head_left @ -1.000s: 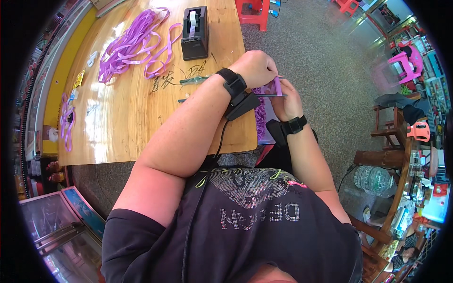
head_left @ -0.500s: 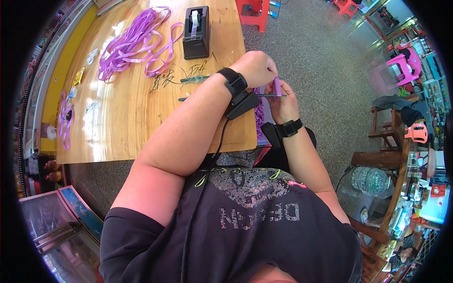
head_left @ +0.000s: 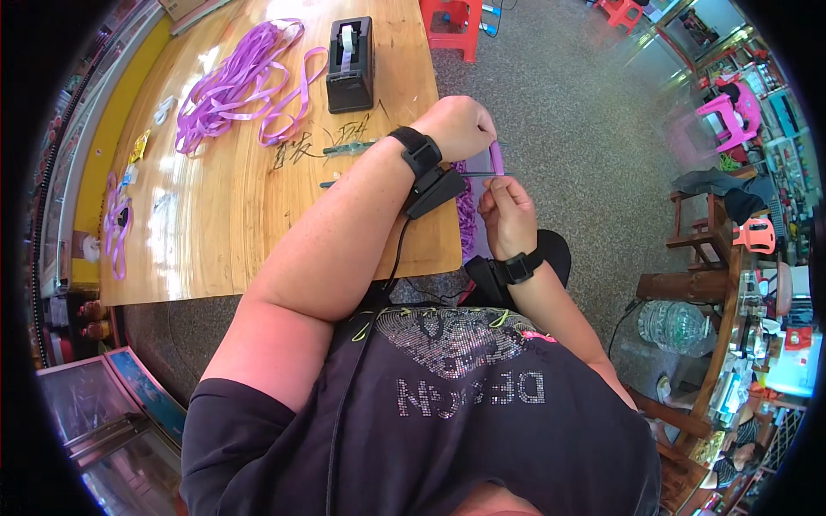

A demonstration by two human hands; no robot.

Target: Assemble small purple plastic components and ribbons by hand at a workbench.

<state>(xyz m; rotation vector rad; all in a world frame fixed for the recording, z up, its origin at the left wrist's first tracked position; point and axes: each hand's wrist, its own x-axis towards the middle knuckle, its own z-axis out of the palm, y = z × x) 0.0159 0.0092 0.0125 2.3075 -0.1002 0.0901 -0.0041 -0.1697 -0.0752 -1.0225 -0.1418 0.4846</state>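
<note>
A short stretch of purple ribbon (head_left: 496, 160) is held taut between my hands, just past the table's right edge. It crosses a thin dark rod (head_left: 478, 175) that runs from the tabletop out over the edge; my left forearm covers part of the rod. My left hand (head_left: 458, 125) is closed at the ribbon's far end, its fingertips mostly turned from view. Nearer to me, my right hand (head_left: 509, 217) pinches the ribbon's other end between thumb and fingers beside the rod. Crinkled purple ribbon (head_left: 467, 211) hangs below the rod along the table edge.
On the wooden table (head_left: 249, 224) lie a heap of purple ribbon (head_left: 228, 90), a black tape dispenser (head_left: 350, 73), a greenish tool (head_left: 348, 148) and a small purple loop (head_left: 118, 224). A red stool (head_left: 452, 30) stands beyond; a large clear bottle (head_left: 675, 327) is on the right.
My right hand has moved down and slightly left, towards me, drawing the ribbon straight. My left hand stays at the ribbon's far end, shifted slightly left in view.
</note>
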